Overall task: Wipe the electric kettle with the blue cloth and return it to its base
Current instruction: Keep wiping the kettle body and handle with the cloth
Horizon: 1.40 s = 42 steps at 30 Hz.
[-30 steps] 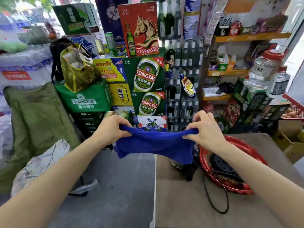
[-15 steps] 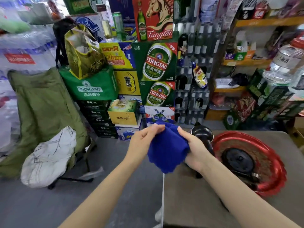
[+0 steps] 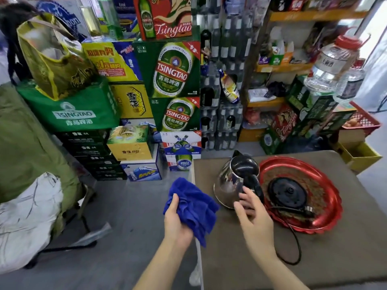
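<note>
A steel electric kettle [image 3: 227, 183] with a black lid and black handle stands on the brown table [image 3: 240, 258], just left of a red tray [image 3: 326, 218]. Its round black base [image 3: 288, 192] lies in that tray, with a black cord trailing over the tray's rim. My left hand [image 3: 174, 221] holds the bunched blue cloth [image 3: 193, 204] left of the kettle, over the table's left edge. My right hand [image 3: 252, 210] is open, its fingertips at the kettle's handle near the bottom; the fingers are not closed around it.
Stacked beer cartons [image 3: 176, 70] and bottle crates fill the floor behind the table. Shelves with goods and a large water jug [image 3: 333, 63] stand at the right. A green folding chair [image 3: 27, 147] with a white bag sits at the left on grey floor.
My right hand let go of the cloth and moved right to the kettle's handle. The left hand now holds the cloth alone. The view tilted down and left.
</note>
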Tool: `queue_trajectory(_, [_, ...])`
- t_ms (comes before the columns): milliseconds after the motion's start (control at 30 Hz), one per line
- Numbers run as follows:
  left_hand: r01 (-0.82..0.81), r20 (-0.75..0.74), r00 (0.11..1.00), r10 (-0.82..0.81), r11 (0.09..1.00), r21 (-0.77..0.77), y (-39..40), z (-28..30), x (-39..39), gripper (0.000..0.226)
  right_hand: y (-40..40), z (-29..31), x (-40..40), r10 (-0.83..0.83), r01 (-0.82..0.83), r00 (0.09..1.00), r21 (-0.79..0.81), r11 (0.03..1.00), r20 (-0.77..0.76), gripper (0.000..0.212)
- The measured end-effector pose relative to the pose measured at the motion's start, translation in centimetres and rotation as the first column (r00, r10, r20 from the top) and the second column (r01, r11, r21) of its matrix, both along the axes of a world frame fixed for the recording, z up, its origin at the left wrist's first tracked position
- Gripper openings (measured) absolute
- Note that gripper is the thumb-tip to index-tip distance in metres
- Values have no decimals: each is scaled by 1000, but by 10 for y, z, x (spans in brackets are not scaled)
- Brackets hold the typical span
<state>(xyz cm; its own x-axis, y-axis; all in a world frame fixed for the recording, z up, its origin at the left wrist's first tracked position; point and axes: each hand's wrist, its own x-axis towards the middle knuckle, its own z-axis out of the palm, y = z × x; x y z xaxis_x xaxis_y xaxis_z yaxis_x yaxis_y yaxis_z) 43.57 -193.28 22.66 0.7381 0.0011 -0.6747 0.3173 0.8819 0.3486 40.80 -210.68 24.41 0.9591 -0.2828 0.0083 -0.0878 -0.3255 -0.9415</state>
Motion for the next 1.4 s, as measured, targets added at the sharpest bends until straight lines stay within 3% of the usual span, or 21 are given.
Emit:
queue_trajectory(100, [55, -30, 998, -54, 998, 33, -4, -8, 13, 42, -39, -29, -6, -213, 211, 977, -148, 966, 4, 61])
queue_trajectory(300, [90, -97, 993, -72, 977, 192, -31, -24, 40, 30, -56, -68, 21, -89, 83, 986, -45, 996, -142, 92])
queue_trajectory(533, [102, -130, 989, -68, 956, 273, -51, -31, 51, 30, -42, -84, 45, -114, 119, 991, 88, 989, -63, 72])
queue_trajectory(667, [116, -112, 991, -77, 909, 400, -61, -33, 72, 47, -44, -69, 86, -114, 112, 993, 53, 992, 39, 65])
queue_trajectory(733, [156, -41, 986, -163, 792, 590, -68, -23, 94, 66, -42, -53, 114, -129, 128, 989, 18, 992, 74, 59])
queue_trajectory(800, [84, 139, 919, -369, 528, 845, -76, -12, 123, 71, -40, -35, 140, -156, 156, 983, 6, 988, 99, 53])
queue_trajectory(833, [32, 171, 828, -535, 348, 937, -82, -10, 137, 72, -40, -26, 151, -172, 172, 979, 16, 985, 105, 51])
queue_trajectory(900, [-68, -37, 591, -806, -96, 993, -85, -8, 153, 80, -39, -12, 169, -214, 207, 972, 69, 976, 100, 45])
queue_trajectory(933, [-141, -164, 487, -858, -262, 955, -81, -4, 156, 82, -39, -5, 175, -246, 235, 965, 118, 965, 91, 42])
queue_trajectory(967, [-214, -224, 429, -875, -340, 916, -75, -3, 159, 79, -40, 3, 179, -279, 261, 956, 174, 950, 87, 38])
queue_trajectory(1000, [-278, -219, 415, -883, -352, 894, -67, 0, 163, 71, -41, 11, 182, -312, 287, 947, 226, 931, 79, 36])
queue_trajectory(1100, [-497, -52, 523, -851, -354, 792, -53, 19, 189, 55, -33, 36, 189, -364, 321, 929, 337, 885, 71, 32])
queue_trajectory(1233, [-654, -209, 514, -832, -538, 532, -63, 51, 225, 68, -6, 73, 198, -451, 361, 886, 451, 816, 106, 28])
queue_trajectory(1333, [-717, -212, 455, -865, -497, 489, -57, 53, 216, 75, -1, 101, 199, -503, 392, 853, 466, 793, 139, 30])
queue_trajectory(1400, [-849, -226, 341, -912, -402, 343, -46, 43, 201, 80, -5, 118, 194, -535, 411, 827, 464, 784, 172, 29])
